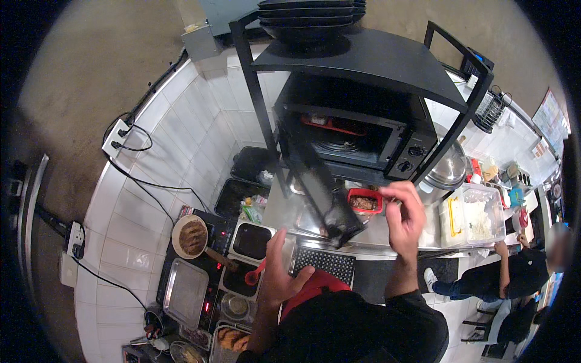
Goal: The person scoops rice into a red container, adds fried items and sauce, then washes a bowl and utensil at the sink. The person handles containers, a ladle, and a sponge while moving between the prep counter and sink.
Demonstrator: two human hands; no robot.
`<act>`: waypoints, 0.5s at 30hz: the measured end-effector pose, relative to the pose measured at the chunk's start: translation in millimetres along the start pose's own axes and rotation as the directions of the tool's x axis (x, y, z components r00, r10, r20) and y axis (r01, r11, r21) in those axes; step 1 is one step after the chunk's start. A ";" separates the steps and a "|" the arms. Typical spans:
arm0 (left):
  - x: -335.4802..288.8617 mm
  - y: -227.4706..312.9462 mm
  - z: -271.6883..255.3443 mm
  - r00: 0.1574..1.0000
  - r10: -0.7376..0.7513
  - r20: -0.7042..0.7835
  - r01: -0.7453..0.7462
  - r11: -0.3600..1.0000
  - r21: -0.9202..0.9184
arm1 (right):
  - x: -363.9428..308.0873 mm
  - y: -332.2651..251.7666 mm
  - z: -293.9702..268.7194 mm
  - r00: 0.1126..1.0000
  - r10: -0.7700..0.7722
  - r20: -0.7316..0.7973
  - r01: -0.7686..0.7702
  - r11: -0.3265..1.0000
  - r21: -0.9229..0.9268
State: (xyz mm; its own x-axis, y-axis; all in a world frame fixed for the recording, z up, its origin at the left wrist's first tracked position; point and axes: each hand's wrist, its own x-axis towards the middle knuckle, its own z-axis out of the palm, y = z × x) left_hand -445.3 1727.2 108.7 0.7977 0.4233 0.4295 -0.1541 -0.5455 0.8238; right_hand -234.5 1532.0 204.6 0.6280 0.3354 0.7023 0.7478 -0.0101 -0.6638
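Observation:
A black countertop oven [357,136] stands on a black metal rack [363,60], and its glass door [318,190] hangs open toward me. Just below the opening is a small red container [365,201] with brownish food in it. My right hand [405,218] is raised beside it, thumb and fingertips pinched at its right rim. My left hand [281,272] is lower, next to the door's free end, fingers spread and holding nothing. A steel counter [284,212] lies under the door.
At the left, a pan of brown food [192,236] sits on a cooktop beside a steel tray [184,290], dark insert pans [251,241] and a red spoon [254,275]. A clear box of white food [478,215] and another person [514,275] are at the right. Black plates [308,12] top the rack.

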 end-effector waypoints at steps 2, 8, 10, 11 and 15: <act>-0.5 1.8 -0.9 0.999 0.032 0.004 -0.032 0.999 0.040 | 9.4 35.4 26.4 0.969 0.247 -0.008 -0.246 0.968 0.049; -24.0 -14.3 -11.7 0.931 -0.248 -0.266 0.253 0.967 -0.015 | 77.2 141.9 87.2 0.750 0.654 -0.096 -0.653 0.756 0.044; -33.7 -23.0 -20.8 0.893 -0.361 -0.269 0.341 0.932 -0.119 | 99.0 159.0 89.9 0.689 0.715 -0.117 -0.722 0.692 -0.017; -38.5 -27.0 -23.8 0.903 -0.299 -0.308 0.305 0.952 -0.031 | 104.3 163.2 93.1 0.677 0.717 -0.168 -0.729 0.684 -0.018; -63.7 -34.9 -27.8 0.911 -0.133 -0.391 0.193 0.974 0.120 | 103.3 166.9 110.2 0.633 0.734 -0.246 -0.766 0.640 -0.064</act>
State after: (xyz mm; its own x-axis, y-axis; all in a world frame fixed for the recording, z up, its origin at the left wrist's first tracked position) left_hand -507.0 1739.4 62.8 0.5187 0.7409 0.4267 0.0742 -0.5362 0.8408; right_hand -68.6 1668.7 138.0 0.9994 -0.0270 0.0210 0.0111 -0.3234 -0.9462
